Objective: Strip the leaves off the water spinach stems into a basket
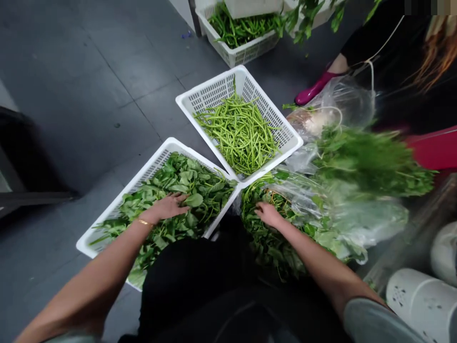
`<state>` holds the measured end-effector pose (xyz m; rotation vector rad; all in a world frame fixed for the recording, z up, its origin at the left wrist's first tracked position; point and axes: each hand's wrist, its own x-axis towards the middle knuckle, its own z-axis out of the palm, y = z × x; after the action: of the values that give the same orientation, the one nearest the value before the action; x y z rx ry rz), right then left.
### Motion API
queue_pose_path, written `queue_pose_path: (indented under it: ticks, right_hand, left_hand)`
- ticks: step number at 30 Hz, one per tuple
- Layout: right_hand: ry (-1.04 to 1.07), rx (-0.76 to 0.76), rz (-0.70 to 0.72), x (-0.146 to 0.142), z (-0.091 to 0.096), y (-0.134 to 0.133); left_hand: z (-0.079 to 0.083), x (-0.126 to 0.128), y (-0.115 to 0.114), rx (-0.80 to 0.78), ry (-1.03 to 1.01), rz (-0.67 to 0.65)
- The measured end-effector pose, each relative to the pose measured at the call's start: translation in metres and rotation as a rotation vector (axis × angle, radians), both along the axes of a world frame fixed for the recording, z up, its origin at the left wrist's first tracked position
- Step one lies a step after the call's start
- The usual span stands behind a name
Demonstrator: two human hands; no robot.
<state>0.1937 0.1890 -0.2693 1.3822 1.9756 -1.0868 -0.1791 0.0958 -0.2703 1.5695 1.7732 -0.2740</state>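
Resting left hand (164, 208) open, palm down on leafy greens (200, 190) in white crate (143, 166); right hand (268, 214) pressing into leaf pile (267, 243) beside plastic bag (342, 219), hold unclear. Bean crate (217, 90) ahead, corner touching white crate. Open gray floor (71, 119) left; blurred greens (371, 162) right.

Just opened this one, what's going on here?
A person has their left hand spread on leafy greens in a white plastic crate, and their right hand on a heap of leafy greens beside it, next to a clear plastic bag. Another white crate holds long green beans. A second person's magenta shoe shows nearby.
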Motion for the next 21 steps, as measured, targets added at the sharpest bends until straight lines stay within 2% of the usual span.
queue_pose_path:
  ticks: [3, 6, 10, 14, 18, 21]
  right_hand:
    - [-0.032, -0.014, -0.190, -0.035, -0.038, 0.025]
    - [-0.081, -0.044, -0.365, -0.059, -0.066, 0.024]
    - [-0.131, -0.050, -0.548, -0.082, -0.087, 0.005]
    - [-0.128, -0.054, -0.714, -0.095, -0.109, 0.003]
    - [-0.015, -0.128, -0.880, -0.084, -0.130, 0.015]
    - [0.163, -0.229, -0.974, -0.065, -0.135, 0.018]
  left_hand:
    - [0.032, -0.008, 0.000, 0.067, -0.108, -0.057]
    - [0.048, -0.003, -0.006, 0.102, 0.036, 0.074]
    - [0.041, 0.012, -0.021, 0.254, 0.215, 0.285]
    - [0.025, 0.018, -0.028, 0.379, 0.091, 0.421]
    - [0.021, 0.016, -0.022, 0.381, 0.008, 0.487]
    - [0.028, 0.015, -0.012, 0.375, -0.077, 0.466]
